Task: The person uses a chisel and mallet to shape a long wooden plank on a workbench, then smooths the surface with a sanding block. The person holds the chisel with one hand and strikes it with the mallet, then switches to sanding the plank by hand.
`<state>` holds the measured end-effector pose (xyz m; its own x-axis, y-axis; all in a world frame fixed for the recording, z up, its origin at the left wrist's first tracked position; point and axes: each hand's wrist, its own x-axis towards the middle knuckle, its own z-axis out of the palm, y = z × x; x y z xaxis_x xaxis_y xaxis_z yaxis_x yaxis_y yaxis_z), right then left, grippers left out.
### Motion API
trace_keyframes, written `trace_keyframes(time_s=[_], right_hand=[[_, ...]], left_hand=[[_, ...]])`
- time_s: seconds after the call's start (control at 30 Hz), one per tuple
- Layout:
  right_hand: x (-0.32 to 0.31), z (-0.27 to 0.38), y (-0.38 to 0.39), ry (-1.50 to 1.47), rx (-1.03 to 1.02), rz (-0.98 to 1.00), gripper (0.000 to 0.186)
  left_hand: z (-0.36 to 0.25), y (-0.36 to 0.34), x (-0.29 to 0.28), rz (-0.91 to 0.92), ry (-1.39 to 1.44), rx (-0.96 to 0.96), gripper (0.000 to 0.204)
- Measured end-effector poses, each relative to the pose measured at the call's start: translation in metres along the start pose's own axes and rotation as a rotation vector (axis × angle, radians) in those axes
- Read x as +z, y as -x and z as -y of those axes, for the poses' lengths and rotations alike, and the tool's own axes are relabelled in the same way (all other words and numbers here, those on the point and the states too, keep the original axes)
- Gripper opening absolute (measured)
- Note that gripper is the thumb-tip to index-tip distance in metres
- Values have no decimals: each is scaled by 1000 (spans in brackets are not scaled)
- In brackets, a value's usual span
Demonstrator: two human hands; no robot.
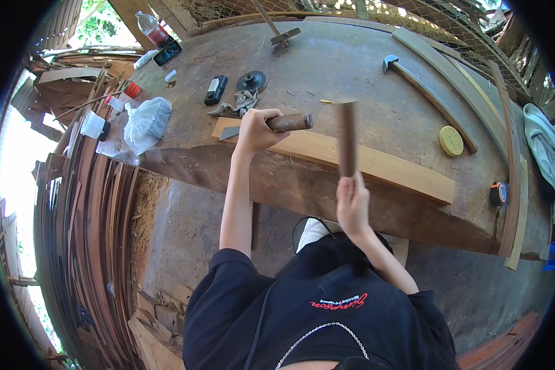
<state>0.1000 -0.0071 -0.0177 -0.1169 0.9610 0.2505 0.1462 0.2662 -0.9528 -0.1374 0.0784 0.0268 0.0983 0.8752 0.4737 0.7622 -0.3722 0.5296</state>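
Observation:
My left hand is closed around a chisel with a round brown wooden handle. The grey blade shows past my fist, tilted down at the left end of a light wooden board. That board lies along the front edge of the workbench. Gripped in my right hand is a thick brown wooden stick, held upright and slightly blurred. Its top is apart from the chisel handle, to the right of it.
A hammer, a yellow round disc and a tape measure lie to the right on the workbench. Leftward are a plastic bag, a black device and a bottle. Wood strips stack at the left.

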Motion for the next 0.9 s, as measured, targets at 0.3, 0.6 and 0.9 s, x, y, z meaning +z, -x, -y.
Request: trace_keyframes(time_s=[0.3, 0.6, 0.9], right_hand=[[21, -3, -9, 28, 30, 109, 35], [29, -34, -11, -433, -63, -7, 41], [8, 24, -23, -12, 133, 164, 36]], left_hand=[[1, 0, 2, 35, -51, -44, 18], [13, 1, -4, 10, -139, -28, 16], [59, 14, -47, -411, -80, -133, 12]])
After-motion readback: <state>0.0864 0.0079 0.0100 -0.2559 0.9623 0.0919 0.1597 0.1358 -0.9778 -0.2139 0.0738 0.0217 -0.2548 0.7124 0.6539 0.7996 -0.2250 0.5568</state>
